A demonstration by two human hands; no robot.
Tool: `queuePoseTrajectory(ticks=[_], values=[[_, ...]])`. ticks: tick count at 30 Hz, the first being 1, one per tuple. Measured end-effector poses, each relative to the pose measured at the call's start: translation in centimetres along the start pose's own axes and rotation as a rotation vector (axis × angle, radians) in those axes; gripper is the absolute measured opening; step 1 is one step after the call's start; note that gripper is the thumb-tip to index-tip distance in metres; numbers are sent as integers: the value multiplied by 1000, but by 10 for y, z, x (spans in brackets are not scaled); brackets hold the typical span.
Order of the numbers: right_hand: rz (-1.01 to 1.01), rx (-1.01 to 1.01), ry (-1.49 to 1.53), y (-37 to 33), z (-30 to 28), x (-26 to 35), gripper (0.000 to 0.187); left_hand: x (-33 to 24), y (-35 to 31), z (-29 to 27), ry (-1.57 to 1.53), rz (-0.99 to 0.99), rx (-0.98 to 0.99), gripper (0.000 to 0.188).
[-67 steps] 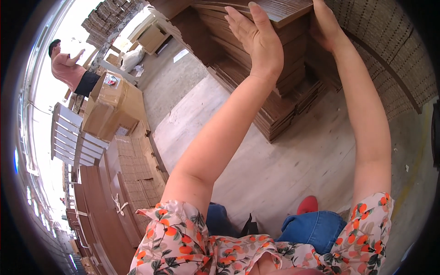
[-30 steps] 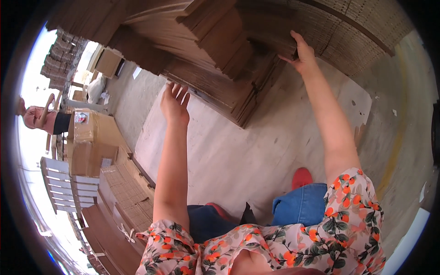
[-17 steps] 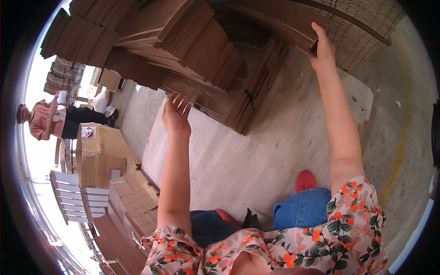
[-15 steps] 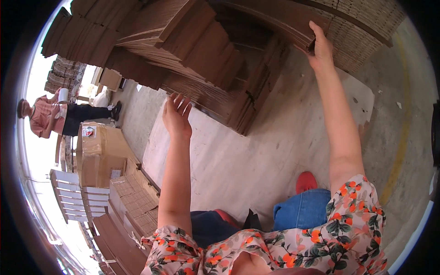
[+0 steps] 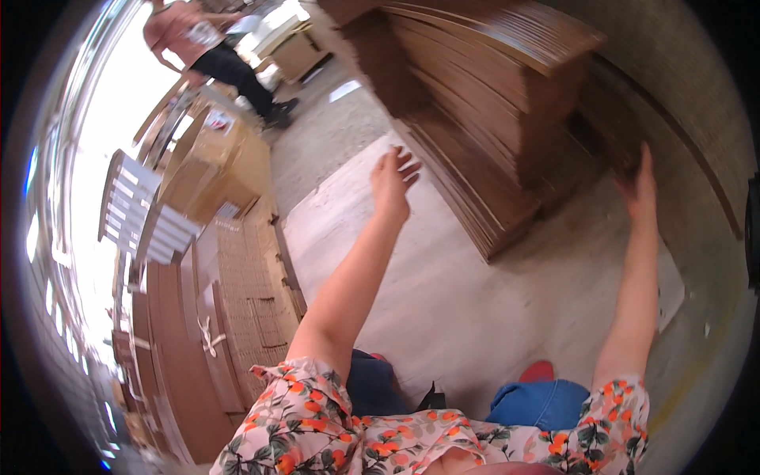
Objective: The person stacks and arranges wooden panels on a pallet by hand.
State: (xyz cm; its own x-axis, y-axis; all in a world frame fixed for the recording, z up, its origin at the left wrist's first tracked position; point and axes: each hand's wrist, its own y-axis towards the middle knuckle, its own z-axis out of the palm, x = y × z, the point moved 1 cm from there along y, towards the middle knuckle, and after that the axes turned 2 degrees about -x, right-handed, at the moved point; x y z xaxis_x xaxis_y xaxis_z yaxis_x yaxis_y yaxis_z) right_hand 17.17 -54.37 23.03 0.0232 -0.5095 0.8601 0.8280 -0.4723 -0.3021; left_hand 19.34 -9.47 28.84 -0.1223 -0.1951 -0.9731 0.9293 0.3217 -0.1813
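Note:
Brown flattened cardboard (image 5: 467, 71) lies in a thick layered stack in front of me, with its near corner pointing toward my feet. My left hand (image 5: 392, 182) is raised beside the left edge of the stack. Its fingers are apart and slightly curled, and nothing is in them. On the far right, my right hand (image 5: 638, 190) reaches to the right end of the stack with fingers stretched out. It is slightly blurred, and whether it touches the cardboard I cannot tell. Some of its fingers are partly hidden in shadow by the brown sheets.
A pale sheet (image 5: 348, 222) covers the floor under the stack and around my feet. At left stand an open carton (image 5: 214, 158), a grey slatted rack (image 5: 142, 210) and bundled cardboard (image 5: 178, 356). Another person (image 5: 206, 55) stands at the far left, holding something white.
My view has turned, so the stack, the carton and the other person sit farther right in the picture. Both my hands appear farther right; the right one is also lower.

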Motion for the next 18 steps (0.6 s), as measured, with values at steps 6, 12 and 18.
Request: queuePoseTrajectory(ticks=[6, 12, 18], values=[[-333, -425, -140, -4, -58, 30, 53, -19, 12, 4, -118, -26, -8, 40], [-594, -108, -278, -117, 56, 85, 36, -52, 18, -19, -102, 3, 50, 38], [-878, 229, -784, -212, 86, 111, 31, -38, -57, -115, 935, 343, 1096, 30]])
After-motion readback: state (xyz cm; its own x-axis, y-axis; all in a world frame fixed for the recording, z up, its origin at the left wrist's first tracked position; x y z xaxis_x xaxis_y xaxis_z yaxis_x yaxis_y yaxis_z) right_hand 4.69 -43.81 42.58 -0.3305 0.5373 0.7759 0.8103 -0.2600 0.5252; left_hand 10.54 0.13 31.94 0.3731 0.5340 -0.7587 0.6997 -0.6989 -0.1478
